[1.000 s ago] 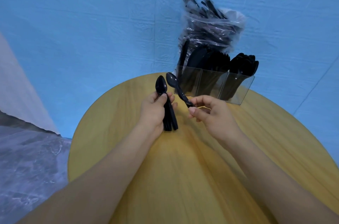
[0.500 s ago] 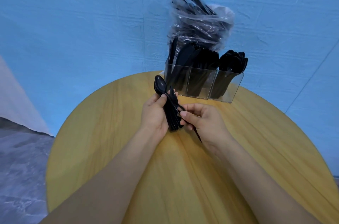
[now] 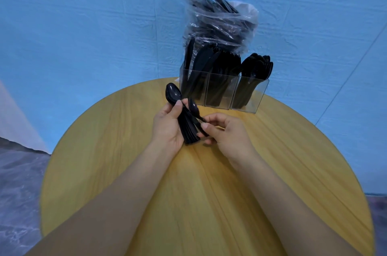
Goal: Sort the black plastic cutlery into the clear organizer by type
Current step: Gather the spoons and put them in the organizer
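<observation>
Black plastic cutlery, item one: a single spoon (image 3: 193, 109), pinched by its handle between the thumb and fingers (image 3: 206, 125) of the right hand (image 3: 228, 136), bowl pointing up and away toward the organizer. Its handle lies against the bundle next to it.

Item two: a bundle of spoons (image 3: 186, 128), handles stacked together, gripped in the left hand (image 3: 167, 128). The thumb (image 3: 177, 107) presses across the top of the stack; the other fingers curl behind it, mostly hidden. One spoon bowl (image 3: 173, 92) stands clear above the thumb. Both hands are held close together, just above the surface (image 3: 293, 161), which is round and yellow wood-grain.

Item three: clear organizer (image 3: 222, 93), standing at the far edge of the surface, just beyond the hands. Three compartments side by side. Left compartment: knives (image 3: 195, 67), upright and leaning. Middle compartment: black pieces whose type cannot be told for certain. Right compartment: spoons (image 3: 258, 65), bowls up.

Item four: clear plastic bag (image 3: 219, 25) of unsorted black cutlery, directly behind the organizer, handles sticking out of its open top.

Backdrop: wrinkled blue sheet (image 3: 83, 25).
</observation>
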Demonstrator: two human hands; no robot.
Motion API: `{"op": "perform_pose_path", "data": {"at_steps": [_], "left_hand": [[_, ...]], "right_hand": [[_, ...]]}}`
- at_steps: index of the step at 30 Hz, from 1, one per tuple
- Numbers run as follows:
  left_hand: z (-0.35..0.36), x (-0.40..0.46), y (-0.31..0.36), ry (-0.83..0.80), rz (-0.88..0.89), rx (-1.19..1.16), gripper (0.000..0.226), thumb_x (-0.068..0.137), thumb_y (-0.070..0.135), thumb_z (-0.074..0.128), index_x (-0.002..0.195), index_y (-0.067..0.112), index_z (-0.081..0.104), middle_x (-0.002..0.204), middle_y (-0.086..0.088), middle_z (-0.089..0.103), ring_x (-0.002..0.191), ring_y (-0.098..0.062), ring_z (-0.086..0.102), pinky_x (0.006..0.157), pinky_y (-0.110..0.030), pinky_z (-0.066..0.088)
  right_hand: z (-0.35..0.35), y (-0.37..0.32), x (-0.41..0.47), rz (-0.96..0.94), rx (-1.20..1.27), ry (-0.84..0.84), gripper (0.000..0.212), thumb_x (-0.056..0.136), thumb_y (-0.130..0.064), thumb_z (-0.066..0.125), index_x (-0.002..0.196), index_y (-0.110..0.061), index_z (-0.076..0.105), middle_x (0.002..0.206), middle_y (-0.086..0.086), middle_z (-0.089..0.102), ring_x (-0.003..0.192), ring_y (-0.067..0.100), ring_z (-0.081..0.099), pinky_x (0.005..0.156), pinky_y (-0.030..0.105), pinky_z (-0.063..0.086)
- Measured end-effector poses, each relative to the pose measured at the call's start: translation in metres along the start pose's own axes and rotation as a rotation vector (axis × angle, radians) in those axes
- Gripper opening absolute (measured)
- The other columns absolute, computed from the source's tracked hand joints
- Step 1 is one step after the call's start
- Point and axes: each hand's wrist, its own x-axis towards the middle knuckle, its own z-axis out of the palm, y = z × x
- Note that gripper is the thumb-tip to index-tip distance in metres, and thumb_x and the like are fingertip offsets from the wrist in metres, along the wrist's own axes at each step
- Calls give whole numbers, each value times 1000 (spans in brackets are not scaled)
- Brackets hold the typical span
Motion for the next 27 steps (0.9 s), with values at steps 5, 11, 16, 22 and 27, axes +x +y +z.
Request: {"op": "perform_pose_path", "data": {"at_steps": [5,11,16,22,27], "left_hand": [[1,-1,-2,32,45,20,15,96,5,47,101,4,62,81,-4,64,71,-10,62,66,-23,54],[11,-14,-15,-94,15,220,17,94,3,50,96,9,66,79,-1,70,74,-10,66,62,-24,55],[10,-16,-18,-123,19,303,19,94,3,51,105,8,65,82,-6,66,75,-11,64,62,-21,53],[12,-18,-20,-177,43,384,21,95,5,50,111,9,64,88,-7,70,78,-16,68,65,-25,54],[12,-19,-20,-193,24,404,24,95,8,51,116,8,63,103,-11,71,93,-22,68,80,-31,56]], "right_hand": [[-6,1,1,-31,-70,157,18,91,-5,58,102,-17,65,78,-2,58,60,0,57,53,11,46],[-1,-1,2,-98,-51,190,34,97,-2,45,113,-23,65,98,-6,64,77,-3,58,69,11,46],[0,2,4,-149,-212,199,37,96,-1,45,120,-21,64,106,4,55,91,16,61,89,32,52],[0,3,5,-197,-264,259,31,93,-3,52,115,-21,66,98,2,57,87,17,62,82,31,54],[0,2,4,-249,-294,255,28,95,-6,49,117,-15,65,100,-5,56,88,0,56,79,3,42]]}}
